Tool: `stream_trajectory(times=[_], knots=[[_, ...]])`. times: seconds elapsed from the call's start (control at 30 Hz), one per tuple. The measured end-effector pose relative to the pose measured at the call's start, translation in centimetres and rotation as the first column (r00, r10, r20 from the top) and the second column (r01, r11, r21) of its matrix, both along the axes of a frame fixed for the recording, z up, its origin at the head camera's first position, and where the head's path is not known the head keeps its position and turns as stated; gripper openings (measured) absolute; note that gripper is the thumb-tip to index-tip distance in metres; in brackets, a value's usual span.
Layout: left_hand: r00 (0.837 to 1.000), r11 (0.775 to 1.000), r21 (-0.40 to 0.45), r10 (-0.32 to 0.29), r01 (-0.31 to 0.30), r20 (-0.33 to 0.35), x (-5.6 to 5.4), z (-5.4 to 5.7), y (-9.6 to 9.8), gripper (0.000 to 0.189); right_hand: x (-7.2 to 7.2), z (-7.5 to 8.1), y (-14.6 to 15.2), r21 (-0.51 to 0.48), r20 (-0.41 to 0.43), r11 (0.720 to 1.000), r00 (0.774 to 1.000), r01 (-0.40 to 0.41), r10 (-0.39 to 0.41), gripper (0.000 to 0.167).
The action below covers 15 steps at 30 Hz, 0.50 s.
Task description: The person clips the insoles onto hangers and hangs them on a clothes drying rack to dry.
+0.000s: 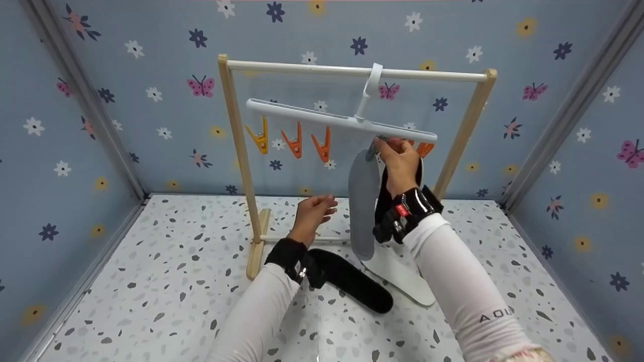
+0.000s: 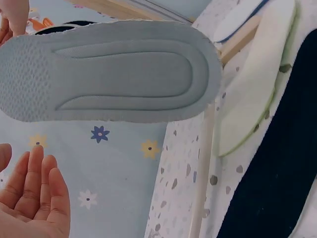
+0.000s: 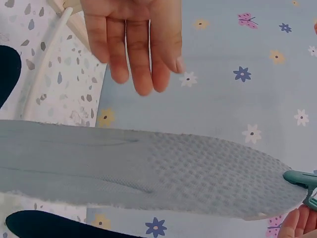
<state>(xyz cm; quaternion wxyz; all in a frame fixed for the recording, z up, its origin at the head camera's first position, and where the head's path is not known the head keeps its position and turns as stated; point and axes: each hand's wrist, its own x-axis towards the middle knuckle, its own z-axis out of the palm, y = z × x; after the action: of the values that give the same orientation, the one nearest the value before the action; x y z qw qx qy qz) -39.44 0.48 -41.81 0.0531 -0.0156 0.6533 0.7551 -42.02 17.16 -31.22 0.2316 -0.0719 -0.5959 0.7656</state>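
White sleeves (image 1: 256,311) lead to a loose, empty left hand (image 1: 312,215) and a right hand (image 1: 401,163) pinching the teal clip (image 3: 299,177), whose shallow-looking bite might drop the grey insole (image 1: 363,206) hanging beneath the hanger's (image 1: 312,113) right half.

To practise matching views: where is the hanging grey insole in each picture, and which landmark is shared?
Head: grey insole just right of centre.
Left wrist: grey insole across the upper left.
Right wrist: grey insole across the lower half.
Shared landmark: left hand (left, below, above, respectively).

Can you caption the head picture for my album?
Right hand pinches a clip on the grey insole, left hand empty below.
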Motion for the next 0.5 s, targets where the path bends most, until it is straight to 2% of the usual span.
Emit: stream_trajectory(times=[0.2,0.5], knots=[[1.000,1.000,-0.011,0.007,-0.007,0.002,0.2,-0.7,-0.9,0.026,0.0,0.2,0.2,-0.046,0.035,0.999,0.999,0.009,-0.007,0.026],[0.999,0.999,-0.012,0.035,-0.036,-0.027,1.0,-1.6,-2.5,0.025,0.2,0.1,0.5,-0.056,0.013,0.998,1.000,-0.010,0.011,0.020]])
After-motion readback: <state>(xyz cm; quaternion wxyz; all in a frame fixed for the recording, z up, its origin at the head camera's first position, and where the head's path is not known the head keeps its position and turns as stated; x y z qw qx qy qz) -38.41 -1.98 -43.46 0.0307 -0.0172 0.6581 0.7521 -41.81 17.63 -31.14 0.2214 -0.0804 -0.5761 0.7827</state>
